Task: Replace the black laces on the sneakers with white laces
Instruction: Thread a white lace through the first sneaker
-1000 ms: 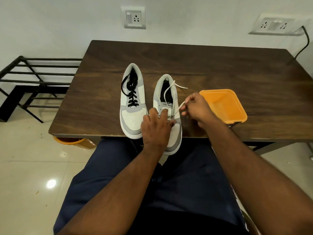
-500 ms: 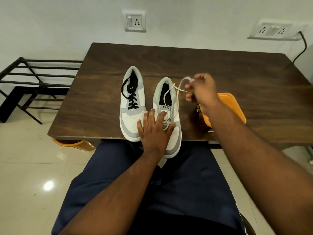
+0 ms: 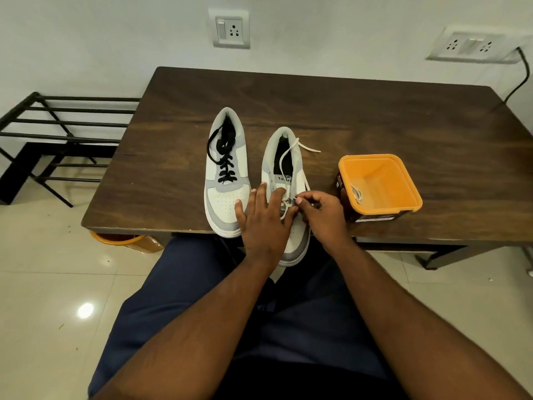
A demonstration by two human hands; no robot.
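Two sneakers sat side by side near the front edge of the wooden table (image 3: 375, 116), toes toward the person, heels toward the wall. The left sneaker (image 3: 226, 174) carried the black lace (image 3: 223, 160), laced through its eyelets with a loose loop hanging over the collar. The right sneaker (image 3: 285, 192) had its toe overhanging the front edge, and a white lace (image 3: 290, 151) ran up from the lowest eyelets across the opening, its free end lying on the table just past the heel.

Left hand (image 3: 264, 217) lay flat on the right sneaker's forefoot, fingers straight and spread, pressing it down; the outer fingers reached over the left sneaker's toe. Right hand (image 3: 318, 212) sat right beside it, touching, fingertips (image 3: 300, 201) curled and pinching the white lace at the low eyelets. Which eyelet exactly, I couldn't tell.

An orange tub (image 3: 380, 183) stood to the right of the sneakers, near the front edge, with a bit of white lace in it (image 3: 357, 194).

Off the table: a black metal rack (image 3: 57, 134) at left, wall socket (image 3: 232, 30) above the far edge, a second socket plate (image 3: 468, 44) with a cable plugged in at right.
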